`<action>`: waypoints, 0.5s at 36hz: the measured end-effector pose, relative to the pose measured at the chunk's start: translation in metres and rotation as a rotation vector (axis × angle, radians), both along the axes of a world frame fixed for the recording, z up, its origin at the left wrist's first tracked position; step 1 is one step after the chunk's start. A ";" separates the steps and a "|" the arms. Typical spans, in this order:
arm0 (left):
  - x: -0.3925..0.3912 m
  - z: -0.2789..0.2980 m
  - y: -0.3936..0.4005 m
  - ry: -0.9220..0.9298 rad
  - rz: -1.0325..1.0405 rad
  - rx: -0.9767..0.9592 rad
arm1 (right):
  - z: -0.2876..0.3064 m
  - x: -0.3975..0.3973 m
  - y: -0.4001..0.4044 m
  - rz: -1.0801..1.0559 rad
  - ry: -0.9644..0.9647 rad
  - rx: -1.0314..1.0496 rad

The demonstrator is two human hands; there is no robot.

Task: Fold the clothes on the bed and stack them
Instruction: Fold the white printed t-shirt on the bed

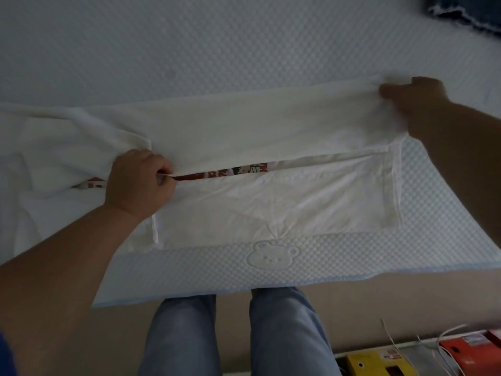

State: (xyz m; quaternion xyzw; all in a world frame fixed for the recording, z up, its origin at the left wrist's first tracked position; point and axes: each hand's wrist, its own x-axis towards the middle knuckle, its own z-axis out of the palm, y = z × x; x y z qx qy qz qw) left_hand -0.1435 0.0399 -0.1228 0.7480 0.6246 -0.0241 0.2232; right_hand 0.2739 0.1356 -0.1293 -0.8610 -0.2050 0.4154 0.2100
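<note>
On the bed (pixel 189 50), both hands' grips clamp a white shirt (pixel 257 126); its red print seems unreadable.

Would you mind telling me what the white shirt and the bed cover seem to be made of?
The white shirt looks like thin, matte cotton knit: it creases softly and drapes. The bed cover seems a quilted, padded fabric, judging by its dimpled embossed pattern.

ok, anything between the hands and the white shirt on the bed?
Nothing visible. The left hand already pinches the white printed T-shirt at its folded edge, and the right hand grips its far corner.
</note>
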 end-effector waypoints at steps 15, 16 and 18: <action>0.087 -0.005 0.035 -0.100 0.008 0.013 | -0.003 0.025 -0.033 0.368 -0.191 -0.152; 0.092 -0.009 0.037 -0.077 -0.008 0.013 | -0.003 0.026 -0.035 0.396 -0.235 -0.142; 0.099 -0.018 0.040 -0.024 -0.033 -0.007 | -0.004 0.027 -0.038 0.417 -0.274 -0.124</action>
